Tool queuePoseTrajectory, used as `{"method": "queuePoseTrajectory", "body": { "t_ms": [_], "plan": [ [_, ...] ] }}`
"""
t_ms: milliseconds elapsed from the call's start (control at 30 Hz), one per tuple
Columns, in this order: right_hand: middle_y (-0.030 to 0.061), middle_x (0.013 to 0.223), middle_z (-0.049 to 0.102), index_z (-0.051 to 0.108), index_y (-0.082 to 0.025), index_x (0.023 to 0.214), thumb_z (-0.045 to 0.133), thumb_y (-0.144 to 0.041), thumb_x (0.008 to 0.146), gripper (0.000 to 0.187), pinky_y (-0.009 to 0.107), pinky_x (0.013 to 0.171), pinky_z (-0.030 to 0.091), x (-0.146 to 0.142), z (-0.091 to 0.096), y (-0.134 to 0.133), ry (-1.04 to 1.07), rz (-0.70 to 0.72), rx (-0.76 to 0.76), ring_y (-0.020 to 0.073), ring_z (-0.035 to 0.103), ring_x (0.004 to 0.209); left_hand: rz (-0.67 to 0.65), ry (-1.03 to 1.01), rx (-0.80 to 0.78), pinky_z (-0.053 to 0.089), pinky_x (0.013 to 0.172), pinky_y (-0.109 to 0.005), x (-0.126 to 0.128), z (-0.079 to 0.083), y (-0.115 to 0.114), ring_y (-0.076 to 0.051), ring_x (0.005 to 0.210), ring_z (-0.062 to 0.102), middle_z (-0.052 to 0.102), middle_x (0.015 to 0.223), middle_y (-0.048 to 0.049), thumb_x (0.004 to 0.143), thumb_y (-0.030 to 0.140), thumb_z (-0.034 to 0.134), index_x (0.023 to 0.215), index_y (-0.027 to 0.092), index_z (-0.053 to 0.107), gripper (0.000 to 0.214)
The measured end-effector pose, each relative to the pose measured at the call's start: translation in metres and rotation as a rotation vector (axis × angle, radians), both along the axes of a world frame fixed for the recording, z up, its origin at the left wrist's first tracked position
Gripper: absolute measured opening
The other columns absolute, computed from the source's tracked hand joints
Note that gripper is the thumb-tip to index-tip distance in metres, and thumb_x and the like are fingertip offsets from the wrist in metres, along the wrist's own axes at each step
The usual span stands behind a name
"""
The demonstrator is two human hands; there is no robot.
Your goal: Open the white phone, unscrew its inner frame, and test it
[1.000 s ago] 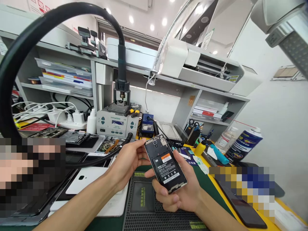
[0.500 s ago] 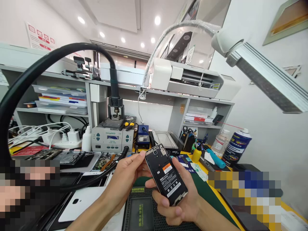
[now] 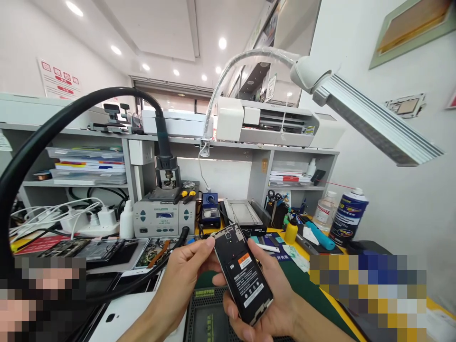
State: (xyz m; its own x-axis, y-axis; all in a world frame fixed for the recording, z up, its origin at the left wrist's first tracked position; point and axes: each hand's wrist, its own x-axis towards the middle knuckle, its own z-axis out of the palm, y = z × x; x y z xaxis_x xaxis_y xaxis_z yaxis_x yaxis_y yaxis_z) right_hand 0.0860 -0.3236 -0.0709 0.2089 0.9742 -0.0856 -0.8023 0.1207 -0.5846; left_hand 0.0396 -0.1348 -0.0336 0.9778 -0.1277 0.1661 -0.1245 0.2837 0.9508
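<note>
Phone (image 3: pixel 243 274), battery (image 3: pixel 251 285) exposed, held tilted above the black mat (image 3: pixel 199 313). Right hand (image 3: pixel 276 289): fingers wrapped round phone's sides. Left hand (image 3: pixel 185 268): fingers pinching its upper-left edge. White panel (image 3: pixel 126 311) lies left of mat; yellow bottle (image 3: pixel 291 232) beyond mat, to right.

Coverless black phone (image 3: pixel 242 270), tilted, battery and orange label exposed.

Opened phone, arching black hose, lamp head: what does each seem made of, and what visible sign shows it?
Opened phone: probably plastic, matte black, from its dull surface; pale end patches may be metal.
Black hose: likely rubber or flexible plastic, softly shiny, from its smooth curve.
Lamp head: probably aluminium, satin silver, from its ridges and metallic sheen.
</note>
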Motion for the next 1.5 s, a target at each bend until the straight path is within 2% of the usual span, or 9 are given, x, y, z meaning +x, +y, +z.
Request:
{"method": "queuePoseTrajectory", "body": {
  "t_ms": [433,633,733,867,967,1067,1167,1300,1500],
  "plan": [
    [0.0155,0.078,0.072,0.058,-0.009,0.124,0.012,-0.101,0.067,0.118,0.030,0.028,0.043,0.010,-0.006,0.001,0.001,0.065,0.109,0.0290,0.068,0.055,-0.139,0.013,0.036,0.042,0.098,-0.034,-0.002,-0.004,-0.006,-0.023,0.101,0.061,0.073,0.102,-0.0061,0.084,0.044,0.074,0.114,0.024,0.075,0.035],
    [0.0175,0.063,0.069,0.064,-0.001,0.112,0.005,-0.107,0.051,0.136,0.029,0.020,0.036,0.018,-0.036,0.009,-0.063,0.147,0.006,0.0289,0.064,0.044,-0.349,0.102,-0.017,0.046,0.075,-0.029,-0.006,-0.007,-0.007,-0.016,0.067,0.058,0.063,0.063,-0.0007,0.069,0.046,0.086,0.101,0.022,0.076,0.041],
    [0.0169,0.058,0.068,0.067,-0.004,0.102,-0.003,-0.107,0.049,0.135,0.031,0.024,0.040,0.018,-0.048,0.014,-0.035,0.075,-0.077,0.0252,0.060,0.038,-0.480,0.129,-0.031,0.045,0.064,-0.028,-0.009,-0.012,-0.007,-0.017,0.059,0.060,0.059,0.055,-0.0006,0.066,0.047,0.088,0.088,0.019,0.075,0.038],
    [0.0173,0.060,0.069,0.068,-0.007,0.095,-0.019,-0.098,0.055,0.133,0.035,0.038,0.051,0.014,-0.039,0.017,0.012,-0.054,-0.185,0.0281,0.067,0.049,-0.532,0.157,-0.160,0.045,0.054,-0.024,-0.007,-0.020,-0.011,-0.012,0.048,0.057,0.064,0.058,-0.0004,0.069,0.041,0.087,0.095,0.017,0.075,0.038],
    [0.0189,0.058,0.067,0.070,-0.005,0.083,-0.023,-0.096,0.054,0.134,0.030,0.037,0.049,0.005,-0.025,0.017,-0.031,-0.052,-0.272,0.0249,0.066,0.046,-0.477,0.156,-0.323,0.048,0.052,-0.025,0.000,-0.021,-0.012,-0.010,0.042,0.055,0.075,0.077,-0.0067,0.083,0.041,0.075,0.103,0.014,0.075,0.033],
    [0.0181,0.060,0.067,0.072,-0.002,0.077,-0.010,-0.093,0.070,0.123,0.021,0.033,0.042,-0.009,-0.014,0.017,-0.166,-0.171,-0.335,0.0164,0.062,0.042,-0.383,0.206,-0.487,0.056,0.067,-0.031,0.008,-0.017,-0.006,-0.018,0.062,0.068,0.078,0.089,-0.0102,0.092,0.035,0.063,0.105,0.013,0.075,0.028],
    [0.0144,0.062,0.068,0.070,-0.005,0.075,0.023,-0.077,0.089,0.088,0.018,0.036,0.044,-0.021,-0.007,0.018,-0.297,-0.343,-0.345,0.0142,0.064,0.043,-0.277,0.284,-0.578,0.057,0.080,-0.038,0.012,-0.013,0.001,-0.025,0.081,0.073,0.078,0.093,-0.0115,0.094,0.032,0.061,0.105,0.013,0.075,0.026],
    [0.0084,0.060,0.067,0.065,-0.010,0.075,0.054,-0.063,0.087,0.055,0.020,0.035,0.045,-0.028,-0.001,0.018,-0.401,-0.462,-0.264,0.0161,0.064,0.043,-0.225,0.333,-0.591,0.058,0.075,-0.041,0.012,-0.013,0.003,-0.028,0.082,0.074,0.077,0.094,-0.0155,0.095,0.037,0.057,0.108,0.010,0.073,0.034],
    [0.0039,0.058,0.064,0.060,-0.012,0.080,0.063,-0.066,0.085,0.054,0.018,0.033,0.045,-0.033,0.001,0.021,-0.527,-0.495,-0.229,0.0129,0.061,0.039,-0.231,0.315,-0.601,0.055,0.057,-0.035,0.009,-0.013,-0.005,-0.026,0.072,0.071,0.075,0.104,-0.0171,0.097,0.042,0.053,0.115,0.009,0.070,0.042]
  ]
}}
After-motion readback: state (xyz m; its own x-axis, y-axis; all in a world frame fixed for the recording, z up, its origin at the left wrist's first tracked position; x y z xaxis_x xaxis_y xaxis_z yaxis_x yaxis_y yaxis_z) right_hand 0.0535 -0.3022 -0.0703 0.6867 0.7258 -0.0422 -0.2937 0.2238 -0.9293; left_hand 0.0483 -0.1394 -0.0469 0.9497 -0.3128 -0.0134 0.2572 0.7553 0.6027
